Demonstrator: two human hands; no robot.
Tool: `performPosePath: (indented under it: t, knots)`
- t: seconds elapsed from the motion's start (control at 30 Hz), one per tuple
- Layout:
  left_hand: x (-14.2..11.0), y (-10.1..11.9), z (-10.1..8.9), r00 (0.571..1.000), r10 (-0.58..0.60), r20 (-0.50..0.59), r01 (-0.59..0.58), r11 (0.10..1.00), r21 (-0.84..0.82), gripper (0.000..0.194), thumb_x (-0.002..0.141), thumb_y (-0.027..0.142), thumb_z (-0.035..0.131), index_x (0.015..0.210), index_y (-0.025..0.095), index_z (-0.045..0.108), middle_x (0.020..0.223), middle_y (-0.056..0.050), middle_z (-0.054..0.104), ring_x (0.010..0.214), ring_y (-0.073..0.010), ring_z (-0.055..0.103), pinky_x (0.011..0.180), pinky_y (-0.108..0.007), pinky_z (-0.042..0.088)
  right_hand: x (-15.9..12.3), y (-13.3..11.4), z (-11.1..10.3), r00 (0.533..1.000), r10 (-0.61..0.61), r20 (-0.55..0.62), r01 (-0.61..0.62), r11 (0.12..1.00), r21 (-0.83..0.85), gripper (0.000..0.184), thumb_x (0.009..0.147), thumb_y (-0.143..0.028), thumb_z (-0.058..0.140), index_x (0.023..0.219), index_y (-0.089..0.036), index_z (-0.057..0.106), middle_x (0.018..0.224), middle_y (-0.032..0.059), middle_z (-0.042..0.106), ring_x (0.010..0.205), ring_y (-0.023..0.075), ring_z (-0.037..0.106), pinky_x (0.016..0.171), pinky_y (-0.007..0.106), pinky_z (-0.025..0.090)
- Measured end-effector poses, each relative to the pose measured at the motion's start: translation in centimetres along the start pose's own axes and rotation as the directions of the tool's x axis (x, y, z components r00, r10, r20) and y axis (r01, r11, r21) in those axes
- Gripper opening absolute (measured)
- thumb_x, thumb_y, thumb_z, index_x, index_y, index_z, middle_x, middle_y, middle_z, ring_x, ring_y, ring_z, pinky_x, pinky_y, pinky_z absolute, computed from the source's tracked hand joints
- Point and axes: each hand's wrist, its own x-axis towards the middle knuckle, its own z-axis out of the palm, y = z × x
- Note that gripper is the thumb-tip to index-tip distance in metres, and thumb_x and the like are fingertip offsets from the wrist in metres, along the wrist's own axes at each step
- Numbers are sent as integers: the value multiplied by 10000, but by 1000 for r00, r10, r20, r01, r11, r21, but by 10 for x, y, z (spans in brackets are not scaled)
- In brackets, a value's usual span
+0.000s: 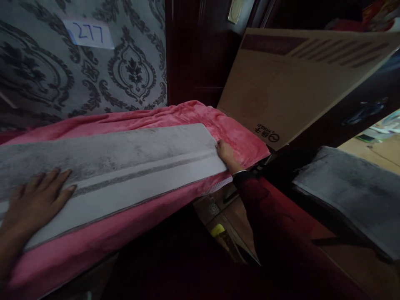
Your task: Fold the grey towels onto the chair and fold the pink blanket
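A long, flat mat (150, 150), mottled grey with white and grey stripes along its near side, lies stretched over a pink plush cloth (175, 111). My left hand (39, 202) rests flat on the mat near its left part, fingers spread. At the far right end, my right hand (225, 153) has its fingers curled over the mat's edge, with the thumb side hidden in part. The mat's left end runs out of view.
Behind the pink cloth is a patterned wall with a paper marked 277 (90, 34). A large cardboard sheet or box (281, 83) leans at the right, near a dark door (193, 54). A grey padded seat (350, 196) stands at lower right.
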Motion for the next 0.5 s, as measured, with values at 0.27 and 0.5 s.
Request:
performPosePath:
  t: [0.27,0.5]
  knots:
    - [0,5,-5,999,-39,9,40,999,-21,955,878,660,35,1577,131,413,1652,-157,373,1523,-394,301,1211,-588,220,2,-4,-3,1000,18,-3,-18,999,-32,368,1034,-260,407,1330,-134,586,1257,188,689,1123,280,664,890,358,494]
    - [5,-24,27,1000,-20,-5,20,997,69,853,899,594,103,1642,214,277,1688,-95,321,1560,-348,249,1227,-548,196,-22,-25,0,926,-377,-2,376,923,-87,343,1027,-289,400,1163,-152,683,1210,160,672,1137,252,595,965,330,445]
